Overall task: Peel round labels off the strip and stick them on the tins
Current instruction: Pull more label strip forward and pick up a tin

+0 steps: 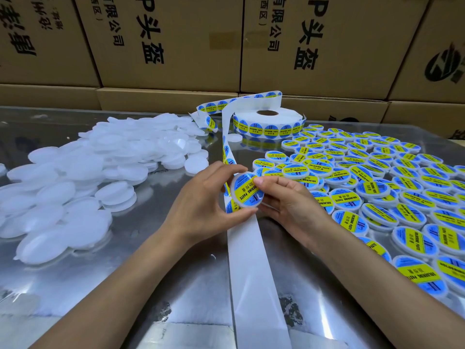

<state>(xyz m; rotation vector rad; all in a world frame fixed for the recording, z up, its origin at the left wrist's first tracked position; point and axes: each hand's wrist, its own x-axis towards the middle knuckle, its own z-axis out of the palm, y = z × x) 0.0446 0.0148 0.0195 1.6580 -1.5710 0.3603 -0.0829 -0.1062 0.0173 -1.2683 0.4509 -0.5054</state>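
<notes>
Left hand [201, 200] and right hand [284, 197] both grip one labelled tin [247, 189] at table centre, over the strip [251, 260]. Right thumb presses the label, seemingly flat. Unlabelled tins [75, 177] at 9 o'clock; labelled tins [377, 187] at 3 o'clock.

Table: a shiny metal top [156, 248] with worn, dull patches near the front edge.
Boxes: brown cardboard cartons [171, 41] stacked in a wall along the far side of the table, printed with large black Chinese characters.
Lower row: flatter cartons [166, 99] lying under the tall ones.
Logo: a round black mark [444, 64] on the carton at far right.
</notes>
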